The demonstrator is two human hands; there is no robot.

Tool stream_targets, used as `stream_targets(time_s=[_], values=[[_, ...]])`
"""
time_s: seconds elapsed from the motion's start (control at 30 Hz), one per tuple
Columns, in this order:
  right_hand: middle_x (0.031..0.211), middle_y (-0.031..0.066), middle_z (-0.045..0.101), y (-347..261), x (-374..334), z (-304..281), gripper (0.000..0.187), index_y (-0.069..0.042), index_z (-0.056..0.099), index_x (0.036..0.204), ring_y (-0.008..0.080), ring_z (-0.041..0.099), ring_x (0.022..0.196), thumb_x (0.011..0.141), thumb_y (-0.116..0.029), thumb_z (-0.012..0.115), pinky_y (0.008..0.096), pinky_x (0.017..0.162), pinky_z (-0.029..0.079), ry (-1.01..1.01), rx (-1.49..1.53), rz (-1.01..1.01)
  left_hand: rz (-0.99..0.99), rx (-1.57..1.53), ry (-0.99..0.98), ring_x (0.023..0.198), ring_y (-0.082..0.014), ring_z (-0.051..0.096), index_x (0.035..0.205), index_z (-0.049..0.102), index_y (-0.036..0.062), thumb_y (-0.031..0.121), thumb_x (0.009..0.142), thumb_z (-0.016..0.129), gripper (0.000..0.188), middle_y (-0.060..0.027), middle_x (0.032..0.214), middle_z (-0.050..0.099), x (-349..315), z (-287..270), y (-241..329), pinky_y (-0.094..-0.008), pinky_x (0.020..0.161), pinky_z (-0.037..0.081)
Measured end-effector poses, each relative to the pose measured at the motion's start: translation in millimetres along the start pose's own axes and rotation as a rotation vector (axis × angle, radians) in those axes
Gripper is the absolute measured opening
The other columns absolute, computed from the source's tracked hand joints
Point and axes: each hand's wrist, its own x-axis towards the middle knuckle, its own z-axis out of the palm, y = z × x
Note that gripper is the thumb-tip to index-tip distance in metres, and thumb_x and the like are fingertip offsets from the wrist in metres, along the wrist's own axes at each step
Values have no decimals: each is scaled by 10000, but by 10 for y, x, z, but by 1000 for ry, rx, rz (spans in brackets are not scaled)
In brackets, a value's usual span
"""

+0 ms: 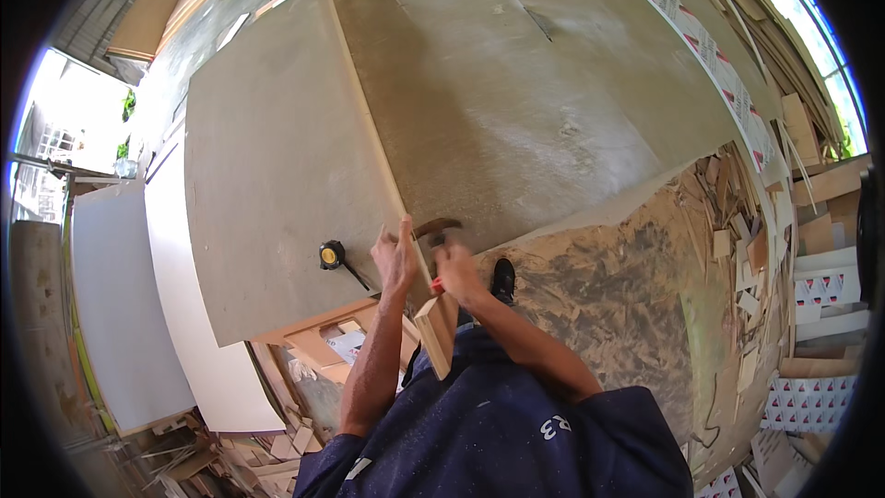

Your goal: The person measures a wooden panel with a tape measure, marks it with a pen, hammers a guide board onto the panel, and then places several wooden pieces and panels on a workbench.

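Observation:
A long, narrow wooden strip [369, 120] stretches from the far side of a large grey-brown board [267, 148] towards my body. My left hand [395, 261] grips the strip near its close end, fingers up at its edge. Just to the right, my right hand [458, 269], slightly blurred, is closed around a claw hammer. The dark curved head [437, 227] of the hammer lies across beside the strip; a bit of red handle [436, 286] shows below the hand. A wooden piece [435, 341] with a pale end juts out close to my shirt.
A black and yellow tape measure [332, 255] rests on the board left of my left hand. Wood scraps [737, 231] lie piled at the right, beside the dusty floor [599, 304]. White sheets [138, 304] lean at the left. My shoe [503, 278] shows below the board's edge.

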Motion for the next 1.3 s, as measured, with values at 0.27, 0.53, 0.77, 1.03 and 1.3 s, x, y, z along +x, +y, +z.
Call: stream_targets(time_s=[0.27, 0.53, 0.77, 1.03, 1.3], values=[[943, 137, 693, 73, 97, -177, 319, 31, 625, 1128, 276, 648, 718, 969, -235, 549, 398, 681, 517, 20, -118, -146, -30, -120, 142, 1077, -425, 615, 1321, 452, -235, 680, 855, 566, 1033, -356, 1027, 649, 51, 286, -178, -453, 1005, 431], [1000, 160, 716, 184, -52, -68, 354, 55, 634, 1160, 217, 644, 897, 971, -235, 560, 358, 816, 484, -183, -139, -177, 19, -180, 21, 877, -348, 666, 1033, 678, -100, 420, 777, 706, 580, -275, 898, 697, 63, 33, -250, -430, 851, 501], [816, 83, 643, -13, 216, 260, 157, -59, 604, 980, 175, 618, 694, 976, -206, 548, 302, 627, 485, -144, 243, -109, 32, -204, -129, 722, -249, 684, 845, 700, -59, 181, 682, 701, 291, -176, 740, 700, 97, -215, -448, -389, 693, 534], [685, 17, 529, -691, 438, 874, 179, -107, 452, 828, 120, 570, 578, 980, -180, 513, 276, 440, 430, 212, 625, -227, 56, -316, -240, 873, -336, 625, 970, 651, -72, 145, 584, 695, 445, -194, 931, 619, -401, -229, -946, -397, 809, 514], [692, -14, 436, -827, 723, 1285, 200, -94, 427, 795, 111, 489, 572, 959, -162, 519, 302, 506, 444, -222, 372, -431, 31, -221, -61, 940, -313, 626, 1168, 599, -75, 129, 624, 694, 589, -198, 1078, 625, -668, -256, -1434, -395, 843, 517]])
